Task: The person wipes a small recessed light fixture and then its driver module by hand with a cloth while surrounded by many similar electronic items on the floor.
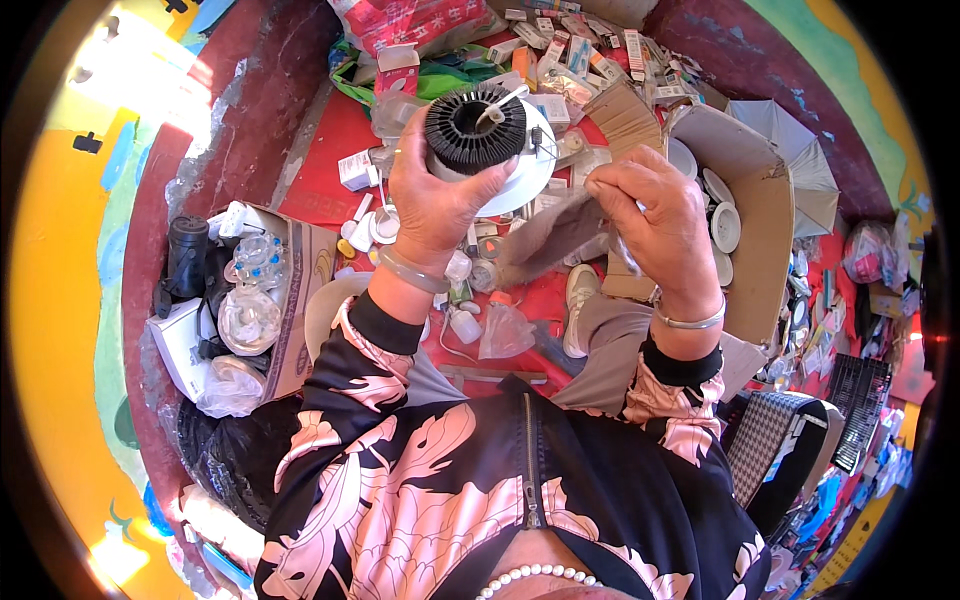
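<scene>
My left hand (425,205) is closed around a round downlight (470,130) and holds it up at the top middle. The lamp has a black finned heat sink, a wide white rim, and a pale cable end poking out of its centre. To the right, my right hand (650,215) pinches the corner of a grey-brown cloth (548,238). The cloth hangs down and to the left, just below the lamp and apart from it. Beneath both hands, small white fittings and plastic bottles (465,325) lie scattered on a red ground sheet (325,200).
An open cardboard box (760,240) with white round discs (725,227) stands at the right. At the left, another carton (305,300) sits beside clear plastic pieces (248,318). Many small product boxes (580,55) are heaped at the far side, near a red-and-white bag (410,25).
</scene>
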Demonstrator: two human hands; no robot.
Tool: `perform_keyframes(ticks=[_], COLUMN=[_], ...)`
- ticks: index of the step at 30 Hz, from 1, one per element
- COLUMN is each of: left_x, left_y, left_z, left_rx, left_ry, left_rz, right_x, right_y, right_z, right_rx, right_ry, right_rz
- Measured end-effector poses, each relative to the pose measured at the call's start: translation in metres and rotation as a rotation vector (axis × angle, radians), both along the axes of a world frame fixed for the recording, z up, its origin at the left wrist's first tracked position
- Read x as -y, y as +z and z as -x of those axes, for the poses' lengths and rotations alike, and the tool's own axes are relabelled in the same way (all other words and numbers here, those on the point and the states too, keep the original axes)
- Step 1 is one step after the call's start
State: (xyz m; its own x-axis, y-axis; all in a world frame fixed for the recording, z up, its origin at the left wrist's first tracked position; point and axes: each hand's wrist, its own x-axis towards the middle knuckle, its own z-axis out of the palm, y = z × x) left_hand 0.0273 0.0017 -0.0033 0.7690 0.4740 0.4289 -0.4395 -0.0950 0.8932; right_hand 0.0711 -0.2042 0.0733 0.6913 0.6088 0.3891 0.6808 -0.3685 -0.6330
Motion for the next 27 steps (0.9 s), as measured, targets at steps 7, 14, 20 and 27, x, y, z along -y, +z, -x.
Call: perform_keyframes(ticks=[7,14,20,27], left_x=[0.000,-0.003,0.002,0.003], left_y=[0.000,-0.009,-0.007,0.006], left_z=[0.002,0.001,0.004,0.009], left_rx=[-0.017,-0.020,-0.020,0.107], left_ry=[0.016,0.031,0.177,0.205], left_rz=[-0.060,-0.127,-0.454,-0.723], right_x=[-0.005,-0.008,-0.018,-0.014], right_y=[-0.002,-0.001,-0.015,-0.024], right_z=[0.001,0.009,-0.001,-0.009], right_rx=[-0.232,-0.564,-1.120,-1.200], right_ry=[-0.047,0.256,-0.032,-0.043], right_rz=[0.062,-0.067,-0.649,-0.751])
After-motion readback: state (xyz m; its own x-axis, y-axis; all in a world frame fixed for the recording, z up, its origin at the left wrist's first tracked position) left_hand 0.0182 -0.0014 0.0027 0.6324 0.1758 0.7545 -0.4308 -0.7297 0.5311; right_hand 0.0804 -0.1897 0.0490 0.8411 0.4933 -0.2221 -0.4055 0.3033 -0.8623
